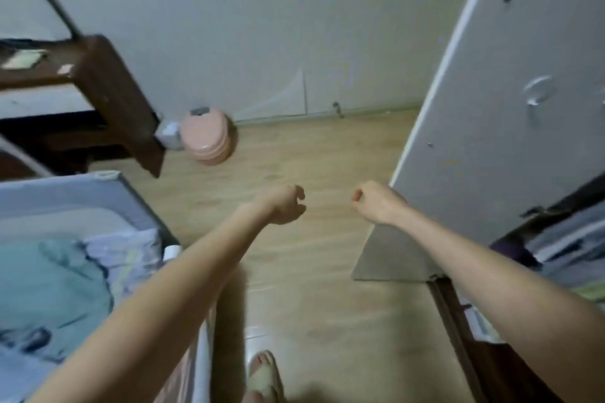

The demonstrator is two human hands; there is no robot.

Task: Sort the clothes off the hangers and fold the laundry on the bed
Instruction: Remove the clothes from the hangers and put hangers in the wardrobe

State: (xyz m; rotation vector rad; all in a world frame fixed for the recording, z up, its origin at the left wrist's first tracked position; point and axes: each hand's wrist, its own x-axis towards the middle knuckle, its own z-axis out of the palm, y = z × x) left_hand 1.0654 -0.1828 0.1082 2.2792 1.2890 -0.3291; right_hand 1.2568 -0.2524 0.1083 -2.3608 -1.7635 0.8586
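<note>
Both your arms reach out over the floor (311,173), and neither hand carries anything. Your left hand (284,204) has its fingers curled in loosely toward the palm, with nothing between them. Your right hand (373,201) is balled more tightly, knuckles forward, also with nothing in it. They hang near each other but apart, probably because you are between garments and walking, not working.

The laundry (62,281) lies on the bed (127,203) at your lower left: a teal piece, crumpled, with a pale striped one just beside it toward the bed's corner. It sits there unfolded, so the folding looks barely begun, if at all. No hangers show in this view. At your right, past the open door (510,75), stacked fabric (563,239) shows on a shelf, too blurred to tell what it is.

A pink stool (209,137) stands against the wall (245,26) by the dark wooden desk (98,75), out of your walking line.

You face away from the bed, so the next step likely calls for turning left, or to the shelf for more clothes.
</note>
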